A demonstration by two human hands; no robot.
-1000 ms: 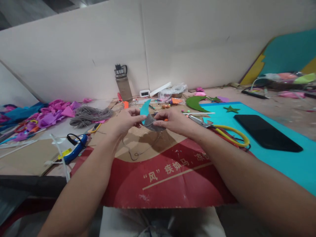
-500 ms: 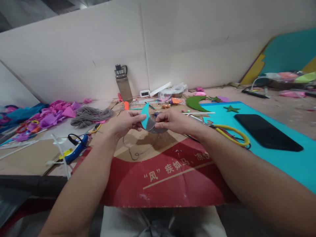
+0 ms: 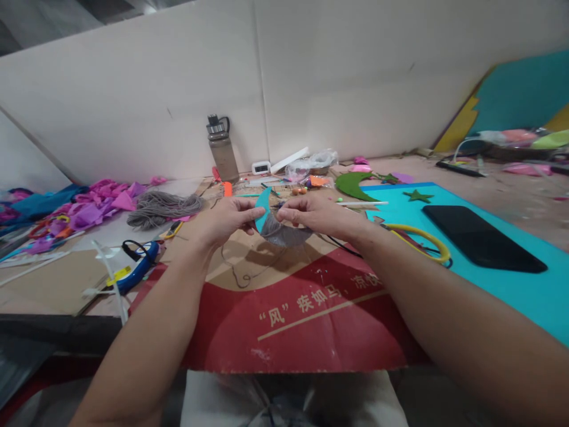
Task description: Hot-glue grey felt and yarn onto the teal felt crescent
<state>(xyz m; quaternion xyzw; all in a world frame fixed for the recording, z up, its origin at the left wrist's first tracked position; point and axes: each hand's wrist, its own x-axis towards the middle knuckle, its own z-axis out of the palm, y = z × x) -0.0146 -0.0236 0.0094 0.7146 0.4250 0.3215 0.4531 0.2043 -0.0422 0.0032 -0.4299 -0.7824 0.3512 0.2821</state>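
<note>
My left hand [image 3: 235,218] pinches a teal crescent-shaped piece [image 3: 265,204] by its bare end, fingers closed on it. The crescent's lower curve is covered with grey yarn [image 3: 288,235], which looks wound around it. Close beside it, my right hand [image 3: 304,213] has thumb and forefinger pinched together on a grey strand by the crescent's inner edge. The pinched bit is partly hidden by the fingers. Both hands hover over a red and tan cardboard sheet [image 3: 293,314], where a loose dark strand [image 3: 242,281] lies under the crescent.
A skein of grey yarn [image 3: 162,207] lies to the left, near a blue tool [image 3: 138,276]. Yellow-handled scissors [image 3: 422,240], a black phone [image 3: 482,237] and a green felt star [image 3: 418,196] are on the right. A bottle [image 3: 223,154] stands against the back panel.
The crescent has turned between my hands, so more of its grey-covered curve shows toward the right. My right hand has shifted slightly; my left hand keeps its pinch.
</note>
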